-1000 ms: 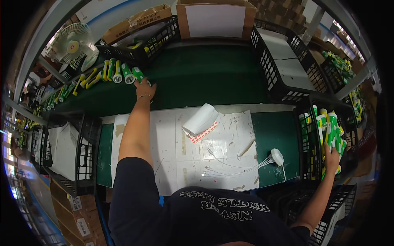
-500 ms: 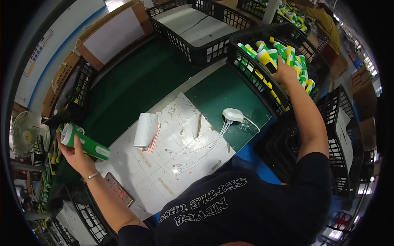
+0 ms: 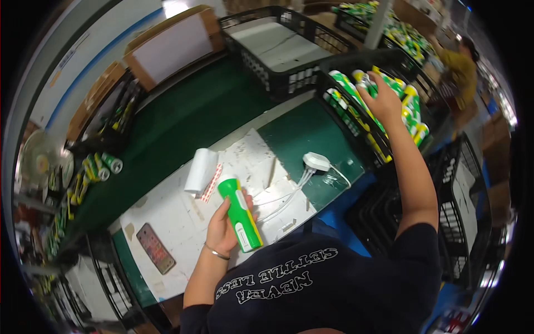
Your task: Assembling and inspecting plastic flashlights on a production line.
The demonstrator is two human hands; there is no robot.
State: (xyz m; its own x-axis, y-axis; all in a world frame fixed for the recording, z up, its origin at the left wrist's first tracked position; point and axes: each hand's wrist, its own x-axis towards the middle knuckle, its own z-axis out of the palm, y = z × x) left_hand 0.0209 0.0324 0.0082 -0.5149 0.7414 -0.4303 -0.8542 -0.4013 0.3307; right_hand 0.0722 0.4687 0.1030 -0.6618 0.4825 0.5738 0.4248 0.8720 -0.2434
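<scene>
In my left hand (image 3: 223, 225) is a green flashlight (image 3: 240, 214) with a white switch panel and a yellow edge. My fingers are closed around its body above the white worktop (image 3: 167, 211). At the right, my right hand (image 3: 382, 99) reaches over the rim of a black plastic crate (image 3: 356, 131) full of green, yellow and white flashlights (image 3: 410, 103). Its thumb and forefinger are apart, close to the flashlights on top; its other fingers are partly hidden.
A white roll (image 3: 202, 170), a phone (image 3: 155, 248) and a white charger with cables (image 3: 316, 161) lie on the table. Several flashlights (image 3: 103, 166) stand at the left edge. Another black crate (image 3: 272, 75) sits behind. A person (image 3: 460, 69) is at the far right.
My left hand has brought a flashlight from the far left to in front of my body. My right hand has shifted slightly within the crate, its thumb and forefinger now apart.
</scene>
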